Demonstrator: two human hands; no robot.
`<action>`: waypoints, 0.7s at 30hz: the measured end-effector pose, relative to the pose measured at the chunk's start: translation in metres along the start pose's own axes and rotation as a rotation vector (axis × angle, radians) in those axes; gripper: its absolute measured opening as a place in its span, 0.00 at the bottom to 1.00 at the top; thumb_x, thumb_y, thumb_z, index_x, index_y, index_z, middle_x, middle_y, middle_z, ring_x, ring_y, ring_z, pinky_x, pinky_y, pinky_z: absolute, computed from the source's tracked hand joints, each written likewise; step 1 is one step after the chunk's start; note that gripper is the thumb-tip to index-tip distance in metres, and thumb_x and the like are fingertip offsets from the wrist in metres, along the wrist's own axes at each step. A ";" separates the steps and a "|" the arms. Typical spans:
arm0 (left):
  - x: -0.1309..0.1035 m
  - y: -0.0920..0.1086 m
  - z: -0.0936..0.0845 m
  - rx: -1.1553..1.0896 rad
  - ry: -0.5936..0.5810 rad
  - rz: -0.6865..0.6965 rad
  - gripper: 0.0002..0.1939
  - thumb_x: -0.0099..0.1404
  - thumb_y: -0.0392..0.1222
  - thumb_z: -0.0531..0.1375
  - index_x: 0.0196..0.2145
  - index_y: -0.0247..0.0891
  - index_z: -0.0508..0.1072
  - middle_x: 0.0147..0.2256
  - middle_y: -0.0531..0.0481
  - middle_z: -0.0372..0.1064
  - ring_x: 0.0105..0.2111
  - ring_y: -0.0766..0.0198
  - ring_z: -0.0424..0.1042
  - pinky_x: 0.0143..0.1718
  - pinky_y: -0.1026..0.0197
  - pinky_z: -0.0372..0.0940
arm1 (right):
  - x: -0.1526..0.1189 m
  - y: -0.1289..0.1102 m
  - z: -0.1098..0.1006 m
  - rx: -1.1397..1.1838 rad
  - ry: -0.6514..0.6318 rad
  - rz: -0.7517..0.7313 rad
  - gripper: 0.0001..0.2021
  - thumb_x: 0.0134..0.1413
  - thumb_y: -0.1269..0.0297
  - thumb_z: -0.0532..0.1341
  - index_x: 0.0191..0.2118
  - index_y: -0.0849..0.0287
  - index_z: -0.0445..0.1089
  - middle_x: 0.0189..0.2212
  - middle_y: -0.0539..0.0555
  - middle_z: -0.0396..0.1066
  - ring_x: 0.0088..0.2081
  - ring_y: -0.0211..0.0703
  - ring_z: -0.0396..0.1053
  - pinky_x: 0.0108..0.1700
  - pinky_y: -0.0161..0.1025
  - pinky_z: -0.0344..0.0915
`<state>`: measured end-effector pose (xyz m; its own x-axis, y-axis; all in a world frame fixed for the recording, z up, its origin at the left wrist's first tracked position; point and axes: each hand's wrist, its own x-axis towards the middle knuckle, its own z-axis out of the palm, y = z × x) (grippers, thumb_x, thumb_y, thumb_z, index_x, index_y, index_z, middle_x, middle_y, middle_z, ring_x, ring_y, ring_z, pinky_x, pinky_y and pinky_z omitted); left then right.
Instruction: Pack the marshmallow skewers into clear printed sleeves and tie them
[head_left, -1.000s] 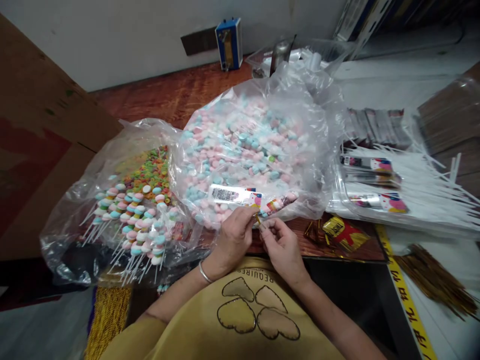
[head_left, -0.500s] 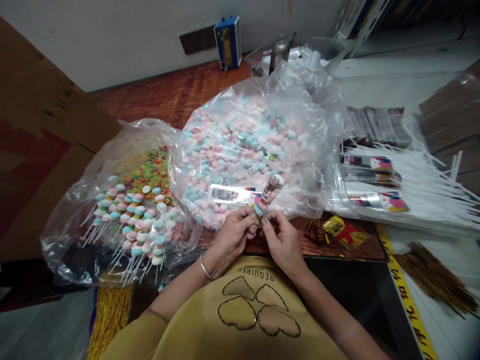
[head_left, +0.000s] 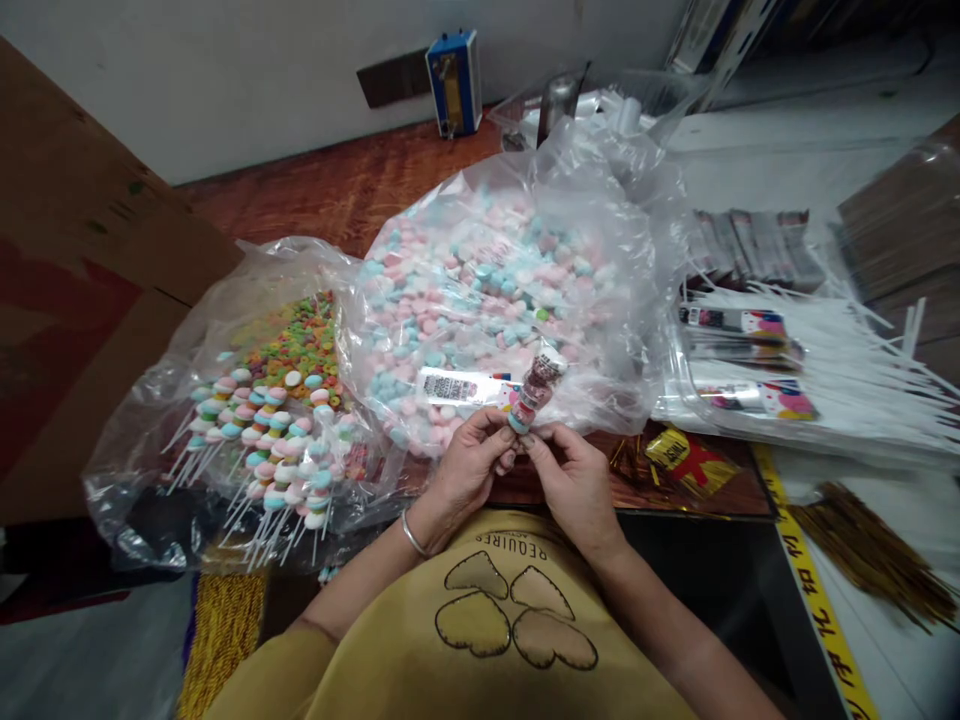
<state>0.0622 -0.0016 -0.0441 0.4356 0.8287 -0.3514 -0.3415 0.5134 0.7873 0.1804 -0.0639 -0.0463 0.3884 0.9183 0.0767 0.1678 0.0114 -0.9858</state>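
- Both hands meet at lower centre: left hand (head_left: pixel 469 455) and right hand (head_left: pixel 570 475) pinch the bottom of a wrapped candy skewer (head_left: pixel 534 385).
- A second ago the skewer lay flat; now it stands tilted upward, apparently being twisted shut.
- Behind it, a bag of pink-blue candies (head_left: pixel 487 290) rests on the surface (head_left: pixel 337 190).
- Finished skewers (head_left: pixel 262 440) lie at left.
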 end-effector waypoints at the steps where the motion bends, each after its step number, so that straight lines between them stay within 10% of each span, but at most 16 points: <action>1: 0.001 -0.001 -0.002 0.018 -0.023 0.018 0.17 0.50 0.47 0.76 0.32 0.38 0.75 0.23 0.57 0.66 0.20 0.74 0.58 0.22 0.69 0.53 | 0.000 -0.001 -0.002 0.012 -0.011 0.002 0.09 0.63 0.61 0.62 0.31 0.57 0.72 0.27 0.50 0.73 0.31 0.42 0.70 0.37 0.38 0.66; 9: 0.000 0.028 -0.025 0.518 -0.398 0.343 0.08 0.62 0.45 0.68 0.26 0.44 0.81 0.53 0.44 0.70 0.58 0.49 0.68 0.58 0.45 0.63 | -0.006 0.001 -0.011 0.432 -0.400 0.227 0.11 0.60 0.55 0.65 0.32 0.55 0.69 0.23 0.45 0.65 0.23 0.36 0.59 0.26 0.34 0.59; 14: -0.033 0.074 -0.019 0.778 -0.266 0.612 0.11 0.65 0.36 0.63 0.36 0.51 0.84 0.46 0.43 0.74 0.50 0.51 0.73 0.50 0.48 0.68 | 0.002 -0.018 -0.033 0.077 -0.134 -0.087 0.04 0.60 0.65 0.63 0.32 0.55 0.70 0.28 0.48 0.70 0.30 0.39 0.67 0.33 0.37 0.65; 18: -0.049 0.079 -0.007 0.821 -0.573 0.254 0.13 0.69 0.50 0.62 0.43 0.46 0.84 0.32 0.43 0.77 0.32 0.55 0.74 0.37 0.53 0.68 | 0.001 -0.044 -0.046 -0.312 -0.029 -0.545 0.08 0.59 0.74 0.62 0.38 0.53 0.73 0.31 0.51 0.73 0.33 0.42 0.71 0.37 0.40 0.68; 21: -0.044 0.068 -0.001 0.470 -0.467 0.068 0.39 0.67 0.74 0.47 0.44 0.41 0.84 0.45 0.37 0.79 0.46 0.45 0.76 0.49 0.45 0.69 | -0.005 -0.050 -0.041 -0.357 -0.213 -0.742 0.10 0.58 0.76 0.61 0.40 0.54 0.73 0.33 0.53 0.76 0.33 0.43 0.72 0.37 0.40 0.69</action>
<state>0.0190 -0.0029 0.0247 0.7772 0.6177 -0.1199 -0.0279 0.2242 0.9742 0.2072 -0.0851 0.0083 -0.1078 0.7774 0.6197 0.6017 0.5472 -0.5818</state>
